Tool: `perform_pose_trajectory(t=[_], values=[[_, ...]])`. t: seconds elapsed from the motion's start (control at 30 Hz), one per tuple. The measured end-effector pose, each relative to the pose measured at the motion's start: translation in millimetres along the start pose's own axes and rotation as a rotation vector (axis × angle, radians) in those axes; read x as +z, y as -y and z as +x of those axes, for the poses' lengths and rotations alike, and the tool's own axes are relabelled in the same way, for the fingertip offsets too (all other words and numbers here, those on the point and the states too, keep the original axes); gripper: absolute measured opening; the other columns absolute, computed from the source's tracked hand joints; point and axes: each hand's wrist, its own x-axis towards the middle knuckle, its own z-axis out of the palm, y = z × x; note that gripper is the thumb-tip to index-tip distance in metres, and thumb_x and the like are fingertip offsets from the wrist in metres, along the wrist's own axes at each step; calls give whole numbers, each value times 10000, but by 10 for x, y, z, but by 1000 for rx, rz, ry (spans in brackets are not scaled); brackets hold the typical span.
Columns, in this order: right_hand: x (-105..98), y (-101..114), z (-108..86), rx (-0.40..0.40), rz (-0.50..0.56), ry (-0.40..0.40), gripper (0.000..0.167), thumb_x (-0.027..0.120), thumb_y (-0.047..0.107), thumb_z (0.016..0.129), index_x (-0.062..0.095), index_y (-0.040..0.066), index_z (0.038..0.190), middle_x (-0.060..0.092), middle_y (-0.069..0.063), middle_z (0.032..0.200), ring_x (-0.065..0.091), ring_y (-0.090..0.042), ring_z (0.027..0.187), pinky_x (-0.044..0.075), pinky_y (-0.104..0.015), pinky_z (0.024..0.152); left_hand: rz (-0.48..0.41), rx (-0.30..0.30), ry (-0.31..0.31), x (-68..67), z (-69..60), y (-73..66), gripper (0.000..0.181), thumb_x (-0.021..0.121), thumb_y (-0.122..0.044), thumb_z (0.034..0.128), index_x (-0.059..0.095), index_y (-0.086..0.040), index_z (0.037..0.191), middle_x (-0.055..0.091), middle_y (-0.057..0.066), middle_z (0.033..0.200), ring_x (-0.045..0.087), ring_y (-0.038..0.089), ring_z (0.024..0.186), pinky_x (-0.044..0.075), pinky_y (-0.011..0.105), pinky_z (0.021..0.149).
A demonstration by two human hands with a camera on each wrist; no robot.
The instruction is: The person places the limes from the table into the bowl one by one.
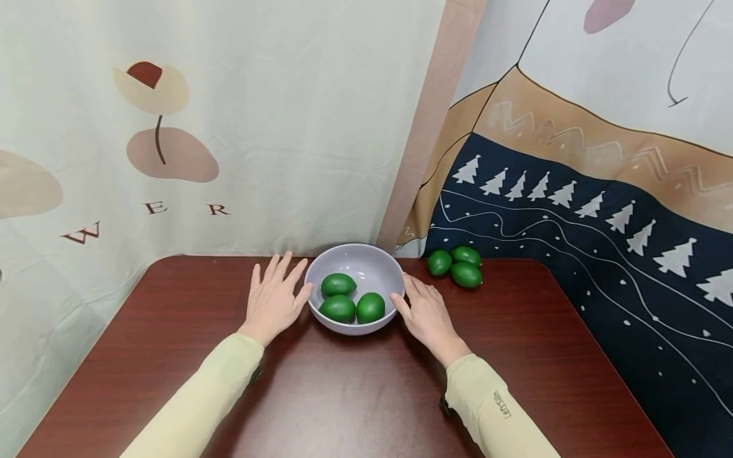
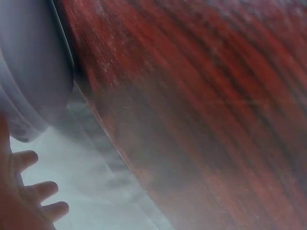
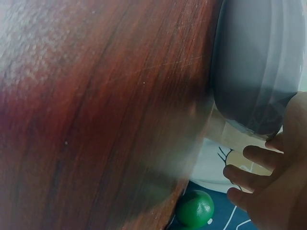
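Observation:
A pale lavender bowl (image 1: 372,267) stands near the table's far edge with three green limes (image 1: 338,309) inside. At its left side is my left hand (image 1: 272,302), fingers spread and straight, the thumb tip at the rim. My right hand (image 1: 426,315) is at the opposite side, its thumb at the rim and fingertips by the outer wall. In the left wrist view, the bowl's side (image 2: 33,57) is above the spread fingers (image 2: 43,191). The right wrist view has the bowl's outer wall (image 3: 259,62) by loosely extended fingers (image 3: 259,158).
Three more limes (image 1: 466,275) sit together at the table's far edge, right of the bowl. The dark red wooden table (image 1: 343,394) meets a pale printed curtain (image 1: 286,159) behind and a navy curtain with white trees (image 1: 572,242) on the right.

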Motion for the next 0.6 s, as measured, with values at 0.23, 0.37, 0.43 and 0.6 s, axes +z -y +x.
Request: perform_pose_trajectory(t=[0.23,0.37,0.43,0.6], values=[[1,4,-1,0,-1,-1,623,519,404,1074,458,-12,1534,509,-223,1524,491,-402,1396,335,-609,1178,13,4,4,-15,-17,-42,548,468,-442,1054,532,-161,1520,376,197,1628,262,413,1537,107,677,1221],[1,5,-3,0,0,-2,626,522,401,1073,457,-19,1533,512,-230,1519,487,-397,1402,335,-612,1177,12,19,-13,-17,-41,-71,511,467,-390,1062,556,-132,1493,401,209,1608,307,425,1513,148,676,1212],[-3,10,-5,0,2,-2,626,524,399,1073,456,-22,1532,512,-231,1518,485,-398,1404,334,-613,1177,10,24,-18,-12,-49,-81,502,466,-367,1065,554,-115,1491,409,215,1600,324,431,1502,184,671,1206],[-7,18,-10,-2,7,-9,620,530,390,1071,461,-23,1528,515,-236,1513,487,-416,1398,331,-627,1173,3,30,-8,-18,-54,-100,512,460,-348,1072,530,-84,1506,420,231,1588,361,450,1475,278,638,1184]])
